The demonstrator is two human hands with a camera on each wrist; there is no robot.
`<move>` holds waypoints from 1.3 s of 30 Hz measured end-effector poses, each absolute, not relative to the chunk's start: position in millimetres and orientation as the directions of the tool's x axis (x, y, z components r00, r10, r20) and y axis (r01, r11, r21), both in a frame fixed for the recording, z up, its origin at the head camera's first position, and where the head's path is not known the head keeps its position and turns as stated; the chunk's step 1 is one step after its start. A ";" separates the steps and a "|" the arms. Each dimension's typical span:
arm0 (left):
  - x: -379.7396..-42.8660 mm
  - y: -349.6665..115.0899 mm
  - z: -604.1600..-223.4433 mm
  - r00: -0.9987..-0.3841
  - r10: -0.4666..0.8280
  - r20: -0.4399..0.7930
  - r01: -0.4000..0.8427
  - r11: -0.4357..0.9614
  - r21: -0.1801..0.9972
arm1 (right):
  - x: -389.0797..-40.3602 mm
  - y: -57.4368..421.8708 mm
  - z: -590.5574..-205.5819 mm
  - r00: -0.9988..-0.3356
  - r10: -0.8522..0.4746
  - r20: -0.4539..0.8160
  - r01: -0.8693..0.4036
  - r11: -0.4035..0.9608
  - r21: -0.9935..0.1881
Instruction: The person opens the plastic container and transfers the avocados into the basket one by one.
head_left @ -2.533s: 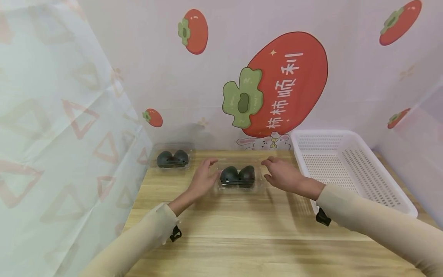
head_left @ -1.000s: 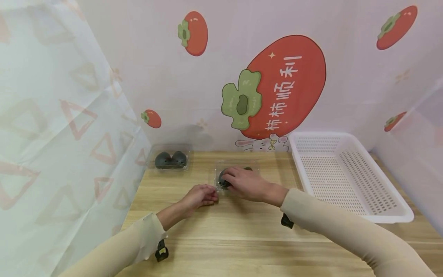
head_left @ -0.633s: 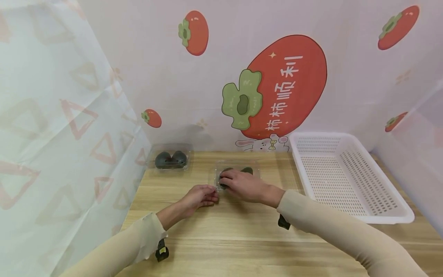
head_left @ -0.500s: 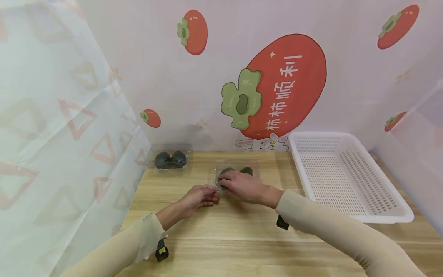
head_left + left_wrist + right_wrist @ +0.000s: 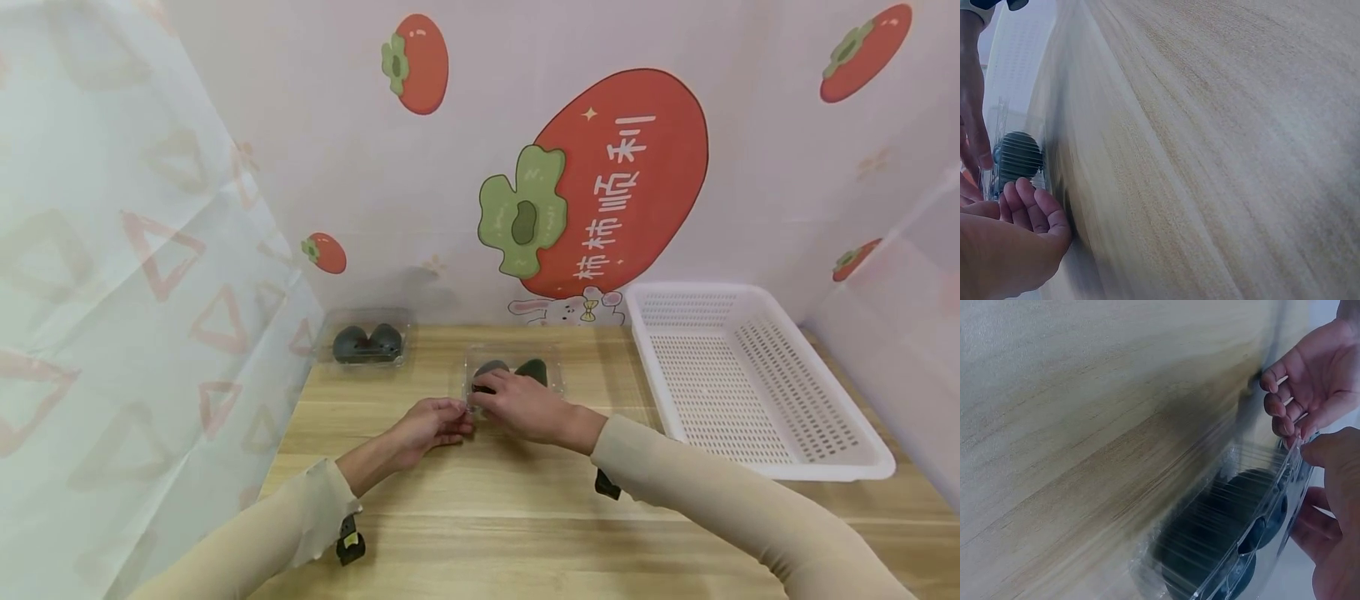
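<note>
A clear plastic clamshell box (image 5: 553, 382) holding two dark green avocados (image 5: 533, 369) lies at the middle of the table, largely covered by my right hand. My left hand (image 5: 422, 429) pinches the box's near left corner between thumb and fingertips. Reaching across the lid, my right hand (image 5: 525, 407) grips that same corner. In the right wrist view the right thumb (image 5: 1322, 449) sits right at the corner of the rim, close to the left fingertips (image 5: 1280, 409). Ribbed side walls of the box (image 5: 1020, 153) show in the left wrist view.
Another clear box (image 5: 369, 342) with two avocados stands at the back left, near the wall. On the right is a white perforated plastic basket (image 5: 750, 400). A printed sheet (image 5: 390, 183) covers the back wall and side sheets flank the wooden table (image 5: 480, 533).
Both hands were at the two sides of the box. The left has come to the near left corner and the right across the lid, then slightly left; lately they barely move.
</note>
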State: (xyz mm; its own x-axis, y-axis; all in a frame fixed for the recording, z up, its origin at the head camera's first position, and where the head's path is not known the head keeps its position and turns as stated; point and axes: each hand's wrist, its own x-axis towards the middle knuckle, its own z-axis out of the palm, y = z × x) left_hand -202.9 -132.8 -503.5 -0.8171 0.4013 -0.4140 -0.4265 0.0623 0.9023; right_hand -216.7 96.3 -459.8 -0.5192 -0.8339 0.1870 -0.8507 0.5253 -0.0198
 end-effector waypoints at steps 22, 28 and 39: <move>-205.6 -132.8 -503.3 -0.812 0.403 -0.422 -0.436 0.062 0.898 | -212.2 80.9 -477.9 -0.497 -0.812 0.306 -0.820 0.555 0.141; -205.1 -130.8 -503.0 -0.828 0.394 -0.398 -0.402 0.075 0.912 | -213.4 80.1 -480.2 -0.467 -0.810 0.354 -0.824 0.544 0.158; -204.5 -125.9 -503.0 -0.862 0.343 -0.373 -0.355 0.117 0.927 | -214.8 76.7 -481.9 -0.381 -0.834 0.399 -0.815 0.506 0.281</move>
